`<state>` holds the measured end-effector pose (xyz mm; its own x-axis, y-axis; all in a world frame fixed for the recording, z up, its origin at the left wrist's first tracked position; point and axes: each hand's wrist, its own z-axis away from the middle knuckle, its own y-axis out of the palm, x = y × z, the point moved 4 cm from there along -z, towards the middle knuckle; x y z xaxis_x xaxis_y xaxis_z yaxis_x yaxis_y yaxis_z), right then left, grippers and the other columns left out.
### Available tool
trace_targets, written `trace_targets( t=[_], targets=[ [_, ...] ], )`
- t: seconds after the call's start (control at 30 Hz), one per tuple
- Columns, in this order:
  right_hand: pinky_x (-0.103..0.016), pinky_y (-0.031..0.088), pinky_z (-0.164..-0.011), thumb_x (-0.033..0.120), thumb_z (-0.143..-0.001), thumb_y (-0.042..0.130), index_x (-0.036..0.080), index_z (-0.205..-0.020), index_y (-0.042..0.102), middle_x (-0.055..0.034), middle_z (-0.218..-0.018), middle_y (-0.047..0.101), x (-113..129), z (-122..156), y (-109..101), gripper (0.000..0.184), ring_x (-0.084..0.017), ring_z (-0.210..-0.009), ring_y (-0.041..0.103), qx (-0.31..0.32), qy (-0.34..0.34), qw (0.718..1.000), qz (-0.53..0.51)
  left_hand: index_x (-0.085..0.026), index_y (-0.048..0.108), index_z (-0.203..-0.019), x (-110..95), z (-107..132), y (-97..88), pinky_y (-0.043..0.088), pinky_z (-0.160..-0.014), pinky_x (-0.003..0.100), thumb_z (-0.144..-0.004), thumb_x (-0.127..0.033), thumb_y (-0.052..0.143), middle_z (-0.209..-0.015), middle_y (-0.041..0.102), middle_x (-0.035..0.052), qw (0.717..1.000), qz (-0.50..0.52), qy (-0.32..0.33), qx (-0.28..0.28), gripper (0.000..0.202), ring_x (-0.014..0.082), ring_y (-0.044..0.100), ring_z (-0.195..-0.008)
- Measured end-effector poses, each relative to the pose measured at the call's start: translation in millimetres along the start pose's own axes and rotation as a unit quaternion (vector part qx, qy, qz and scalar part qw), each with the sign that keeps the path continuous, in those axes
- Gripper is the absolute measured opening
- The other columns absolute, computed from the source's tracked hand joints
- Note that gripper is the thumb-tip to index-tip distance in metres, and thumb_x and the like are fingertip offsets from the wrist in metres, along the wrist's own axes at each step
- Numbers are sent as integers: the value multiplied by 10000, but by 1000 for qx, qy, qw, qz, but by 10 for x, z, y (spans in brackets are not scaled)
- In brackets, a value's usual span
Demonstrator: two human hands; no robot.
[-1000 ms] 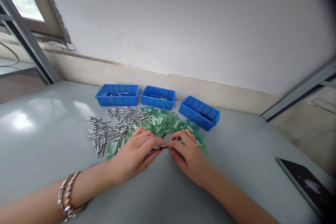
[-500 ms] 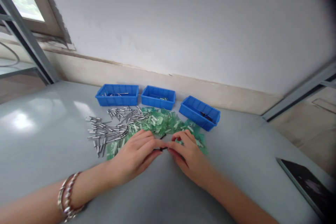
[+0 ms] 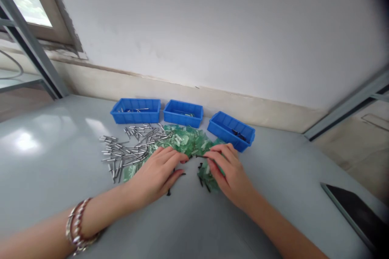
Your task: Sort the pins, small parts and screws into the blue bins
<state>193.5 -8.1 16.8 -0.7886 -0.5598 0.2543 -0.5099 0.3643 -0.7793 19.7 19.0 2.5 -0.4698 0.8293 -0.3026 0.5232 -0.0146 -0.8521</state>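
My left hand lies flat on the grey table, fingers stretched out over the near edge of a pile of small green packets. My right hand rests palm down on the pile's right part, fingers out and covering some packets. A thin black piece lies at its index fingertip. Several small black parts are scattered on the table between and below my hands. Neither hand grips anything that I can see.
A heap of short metal pins lies left of the packets. Three blue bins stand along the wall: left, middle, right. A dark flat screen lies at the table's right edge.
Both hands were pinching a small black part together at their fingertips. They have let go, spread apart and moved forward onto the green packets; black parts now lie loose on the table.
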Motion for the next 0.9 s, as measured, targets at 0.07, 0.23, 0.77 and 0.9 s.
trace_targets(
  t=[0.07, 0.23, 0.77, 0.9],
  targets=[
    [-370, 369, -752, 161, -865, 409, 160, -935, 574, -76, -875, 540, -117, -16, -77, 179, -203, -830, 460, -37, 14, 999, 31, -162, 463, -1027, -5, -11, -3, 383, -761, 320, -865, -188, 387, -917, 565, 66, 1000, 4, 7, 19, 180, 178, 508, -842],
    [-355, 381, -731, 219, -871, 386, 171, -890, 567, -70, -837, 576, -490, -22, -269, 189, -202, -794, 484, -131, 74, 984, 93, -157, 452, -1082, -20, -27, -10, 358, -781, 344, -800, -130, 415, -899, 558, 67, 997, -11, 20, 78, 286, 196, 491, -853],
    [-365, 368, -685, 298, -813, 383, 166, -841, 612, -93, -834, 609, -1053, 88, -548, 267, -211, -731, 498, -191, 243, 925, 221, -182, 456, -1080, 93, 31, 30, 318, -758, 320, -756, -75, 427, -860, 540, 39, 994, -2, -9, 109, 342, 183, 480, -814],
    [-364, 366, -672, 300, -811, 379, 169, -840, 612, -94, -828, 605, -1067, 97, -538, 269, -214, -727, 497, -189, 251, 924, 220, -180, 449, -1080, 105, 24, 50, 317, -755, 321, -774, -74, 429, -854, 545, 36, 994, -1, -9, 106, 325, 182, 483, -813]
  ],
)
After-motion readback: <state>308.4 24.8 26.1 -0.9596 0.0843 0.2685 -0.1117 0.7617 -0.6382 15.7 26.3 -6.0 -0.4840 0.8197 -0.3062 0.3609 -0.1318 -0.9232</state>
